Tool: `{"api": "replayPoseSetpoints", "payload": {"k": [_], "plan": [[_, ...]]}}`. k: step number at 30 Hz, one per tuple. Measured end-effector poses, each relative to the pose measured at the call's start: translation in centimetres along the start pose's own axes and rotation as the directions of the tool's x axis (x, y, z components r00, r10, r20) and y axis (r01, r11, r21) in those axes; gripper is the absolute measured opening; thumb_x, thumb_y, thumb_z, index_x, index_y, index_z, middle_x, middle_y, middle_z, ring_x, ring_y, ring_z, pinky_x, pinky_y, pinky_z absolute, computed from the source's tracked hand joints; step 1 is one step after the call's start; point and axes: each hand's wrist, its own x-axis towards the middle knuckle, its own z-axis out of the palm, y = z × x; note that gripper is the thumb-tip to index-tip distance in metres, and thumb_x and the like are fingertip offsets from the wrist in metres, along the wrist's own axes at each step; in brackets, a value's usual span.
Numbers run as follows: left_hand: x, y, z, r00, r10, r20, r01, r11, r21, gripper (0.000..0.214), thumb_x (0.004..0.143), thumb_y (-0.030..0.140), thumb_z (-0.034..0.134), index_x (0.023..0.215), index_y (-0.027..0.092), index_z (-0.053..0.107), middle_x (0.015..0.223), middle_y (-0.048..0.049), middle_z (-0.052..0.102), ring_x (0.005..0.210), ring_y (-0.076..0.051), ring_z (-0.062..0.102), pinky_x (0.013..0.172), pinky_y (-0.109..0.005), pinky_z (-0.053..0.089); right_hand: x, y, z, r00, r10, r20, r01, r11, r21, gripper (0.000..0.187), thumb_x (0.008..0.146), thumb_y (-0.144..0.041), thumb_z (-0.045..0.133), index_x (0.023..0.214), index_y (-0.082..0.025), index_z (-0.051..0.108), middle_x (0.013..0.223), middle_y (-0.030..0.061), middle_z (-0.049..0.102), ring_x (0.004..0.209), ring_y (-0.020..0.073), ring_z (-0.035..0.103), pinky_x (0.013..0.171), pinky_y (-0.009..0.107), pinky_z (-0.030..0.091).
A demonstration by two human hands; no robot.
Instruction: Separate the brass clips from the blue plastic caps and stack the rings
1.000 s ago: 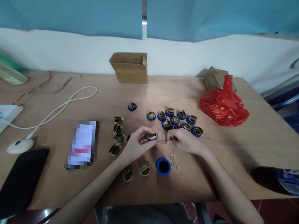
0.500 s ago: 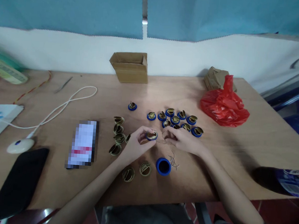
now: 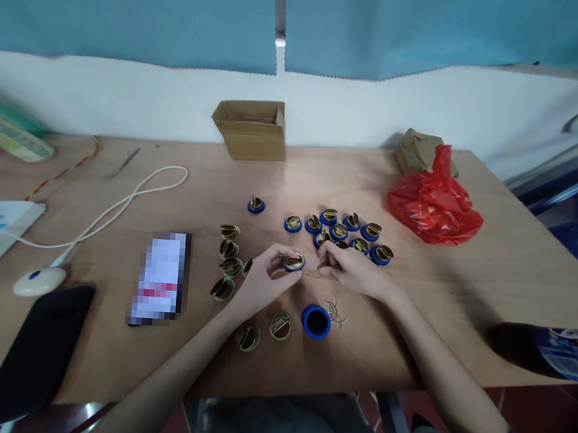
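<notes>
Over a wooden worktop [image 3: 316, 179], we see the left hand [image 3: 268, 271] pinching a blue-rimmed disc [image 3: 293, 265] at the frame's centre; just beside it the right hand [image 3: 351, 268] is curled, but we cannot tell whether it holds anything.

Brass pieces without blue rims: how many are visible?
7 brass pieces: four in a column left of the left hand, one partly hidden by it, two near the front table edge. More may be hidden.
</notes>
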Motion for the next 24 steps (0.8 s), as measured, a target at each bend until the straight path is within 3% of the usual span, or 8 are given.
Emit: {"api": "replayPoseSetpoints", "payload": {"k": [8,24], "plan": [[-0.05,-0.10,0.02,1.000,0.000,0.011,0.000,1.000,0.004,0.024,0.075,0.018,0.077,0.094,0.019,0.063,0.119,-0.0096,0.072,0.109,-0.021,0.071,0.097,-0.036,0.056,0.05,-0.08,0.21,0.998,0.055,-0.025,-0.056,0.998,-0.033,0.020,0.090,-0.023,0.068,0.102,-0.020,0.053,0.073,-0.0005,0.066,0.062,0.0155,0.056,0.059,0.027,0.032],[-0.10,0.06,0.13,1.000,0.005,0.003,-0.005,1.000,0.020,0.024,0.074,0.017,0.076,0.094,0.019,0.063,0.116,-0.0085,0.071,0.107,-0.020,0.071,0.097,-0.035,0.055,0.43,0.45,0.94,0.998,0.054,-0.034,-0.055,0.998,-0.004,0.023,0.090,-0.026,0.070,0.099,-0.021,0.050,0.074,0.0002,0.067,0.066,0.0169,0.061,0.060,0.027,0.034]]}}
